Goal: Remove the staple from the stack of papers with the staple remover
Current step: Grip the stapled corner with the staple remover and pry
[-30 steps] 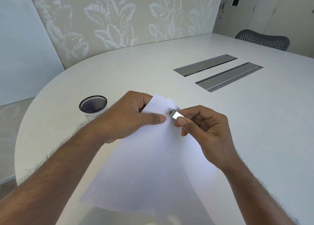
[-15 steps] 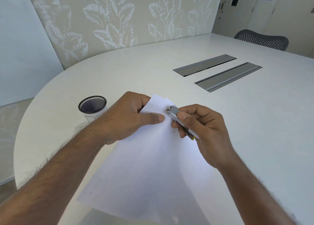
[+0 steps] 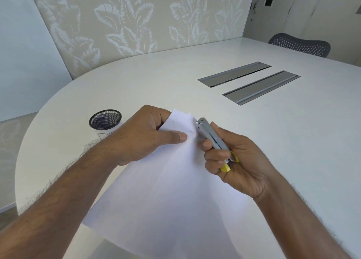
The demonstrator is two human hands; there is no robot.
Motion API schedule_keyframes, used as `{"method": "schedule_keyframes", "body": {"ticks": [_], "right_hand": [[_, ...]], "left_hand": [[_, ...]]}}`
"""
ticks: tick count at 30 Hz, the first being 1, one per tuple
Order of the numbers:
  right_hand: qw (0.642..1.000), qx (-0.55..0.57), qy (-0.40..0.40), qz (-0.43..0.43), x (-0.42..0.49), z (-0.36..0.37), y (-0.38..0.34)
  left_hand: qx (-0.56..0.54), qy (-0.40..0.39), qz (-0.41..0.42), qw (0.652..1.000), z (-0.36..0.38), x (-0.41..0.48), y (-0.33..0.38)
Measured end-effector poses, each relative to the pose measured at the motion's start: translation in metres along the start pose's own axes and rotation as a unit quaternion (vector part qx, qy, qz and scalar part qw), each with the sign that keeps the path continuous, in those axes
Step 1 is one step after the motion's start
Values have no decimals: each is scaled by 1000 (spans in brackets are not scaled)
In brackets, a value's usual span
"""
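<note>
papers [image 3: 172,180] hang above the table [image 3: 293,141], top corner pinched in the left hand [image 3: 144,135]. right hand [image 3: 236,165] is clenched around the remover [image 3: 210,134], tip at that corner. best to slide it flat under the staple, unseen here, then lever gently. mesh cup [image 3: 105,120] stands left; chair [image 3: 300,44] far off.

You face a rounded white table [image 3: 195,79], a leaf-patterned beige wall [image 3: 136,20] behind, and a dark mesh chair [image 3: 300,43] far right.
</note>
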State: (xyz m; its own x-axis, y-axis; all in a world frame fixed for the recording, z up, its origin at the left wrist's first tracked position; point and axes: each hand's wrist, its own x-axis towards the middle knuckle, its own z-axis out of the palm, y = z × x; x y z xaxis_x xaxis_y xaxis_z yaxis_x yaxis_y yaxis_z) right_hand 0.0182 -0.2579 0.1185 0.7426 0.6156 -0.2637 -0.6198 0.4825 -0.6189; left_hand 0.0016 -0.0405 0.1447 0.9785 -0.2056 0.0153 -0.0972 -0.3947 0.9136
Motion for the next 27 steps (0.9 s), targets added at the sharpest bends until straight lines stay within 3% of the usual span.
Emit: {"method": "schedule_keyframes", "body": {"ticks": [2, 4, 8, 11, 15, 21, 27], "right_hand": [[1000, 8, 9, -13, -1, 0, -3], [992, -88, 43, -80, -2, -2, -3], [897, -346, 84, -263, -2, -9, 11], [832, -420, 105, -348, -1, -12, 15], [791, -468, 107, -380, -1, -11, 18], [764, -490, 106, -407, 0, -7, 19], [765, -492, 96, -403, 3, -8, 20]], "left_hand": [[4, 7, 6, 1000, 0, -2, -1], [-2, 20, 7, 1000, -1, -3, -2], [-38, 15, 1, 999, -3, -1, -5], [-57, 9, -10, 998, -2, -2, -5], [-94, 20, -26, 995, -1, -2, 0], [-122, 15, -24, 992, 2, -1, 8], [-131, 28, -26, 991, 3, 2, 4]]}}
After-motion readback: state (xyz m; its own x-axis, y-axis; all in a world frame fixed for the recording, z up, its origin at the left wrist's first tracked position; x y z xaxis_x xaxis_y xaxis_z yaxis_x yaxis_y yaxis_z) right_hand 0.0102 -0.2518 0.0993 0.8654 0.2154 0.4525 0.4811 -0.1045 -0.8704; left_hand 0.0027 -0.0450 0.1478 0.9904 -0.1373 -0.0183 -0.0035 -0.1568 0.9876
